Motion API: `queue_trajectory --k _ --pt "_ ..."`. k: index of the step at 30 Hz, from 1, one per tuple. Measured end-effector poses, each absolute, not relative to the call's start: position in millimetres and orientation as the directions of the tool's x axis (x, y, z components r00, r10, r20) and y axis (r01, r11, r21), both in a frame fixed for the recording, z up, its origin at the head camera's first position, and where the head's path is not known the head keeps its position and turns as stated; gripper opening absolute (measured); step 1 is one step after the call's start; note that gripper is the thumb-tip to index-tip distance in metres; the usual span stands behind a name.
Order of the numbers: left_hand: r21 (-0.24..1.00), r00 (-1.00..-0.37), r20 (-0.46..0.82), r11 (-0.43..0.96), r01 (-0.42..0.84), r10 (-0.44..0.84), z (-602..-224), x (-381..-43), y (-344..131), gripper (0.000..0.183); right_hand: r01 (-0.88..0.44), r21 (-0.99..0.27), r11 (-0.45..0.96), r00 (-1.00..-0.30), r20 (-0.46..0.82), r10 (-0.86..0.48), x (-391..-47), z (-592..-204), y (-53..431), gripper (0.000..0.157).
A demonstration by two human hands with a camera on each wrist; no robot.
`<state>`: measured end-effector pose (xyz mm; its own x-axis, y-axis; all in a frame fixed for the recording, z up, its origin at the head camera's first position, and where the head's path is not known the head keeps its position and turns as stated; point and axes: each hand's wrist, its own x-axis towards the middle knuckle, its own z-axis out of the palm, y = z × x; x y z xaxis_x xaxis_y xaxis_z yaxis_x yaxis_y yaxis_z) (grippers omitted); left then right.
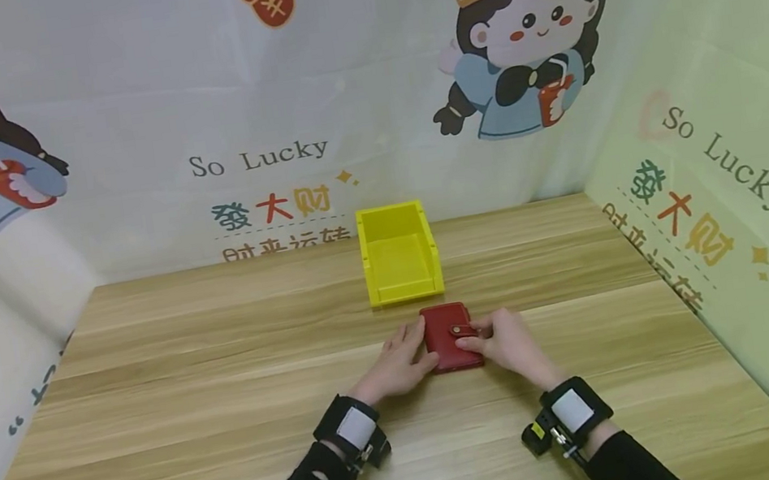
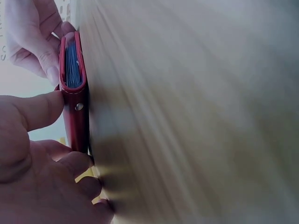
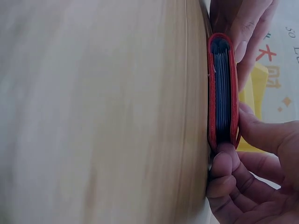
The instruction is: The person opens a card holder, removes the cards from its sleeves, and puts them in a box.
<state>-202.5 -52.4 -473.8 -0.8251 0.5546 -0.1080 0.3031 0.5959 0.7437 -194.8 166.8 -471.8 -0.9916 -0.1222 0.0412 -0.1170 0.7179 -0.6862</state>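
Note:
A red card holder (image 1: 449, 346) lies closed on the wooden table, its snap strap (image 1: 464, 330) across the right edge. Along its spine side my left hand (image 1: 394, 363) holds it, thumb near the close corner and fingers toward the far corner. My right hand (image 1: 511, 341) grips the opposite edge by the strap, thumb on the cover. Dark blue inner sleeves (image 3: 223, 93) show between the red covers in the right wrist view, where the right fingers (image 3: 222, 165) curl against the edge. A round metal stud (image 2: 79, 106) sits on the spine in the left wrist view.
A yellow open bin (image 1: 401, 266) stands just beyond the card holder, near the table's back edge. Printed cloth (image 1: 379, 93) hangs behind the table and along both sides. The wood-grain tabletop (image 1: 193, 398) spreads out around the hands.

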Motion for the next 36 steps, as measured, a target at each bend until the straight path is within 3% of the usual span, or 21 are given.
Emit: queue_trajectory --k 20,36 --pt "0.768 -0.844 -0.181 0.609 0.199 0.504 -472.7 -194.5 -92.1 0.072 -0.140 -0.729 0.670 -0.987 0.045 -0.156 -192.0 -476.1 130.1 0.026" --pt "0.840 -0.901 -0.183 0.539 0.066 0.394 -474.0 -180.3 -113.3 0.075 -0.151 -0.760 0.632 -0.984 0.052 -0.172 -183.0 -478.9 107.2 0.024"
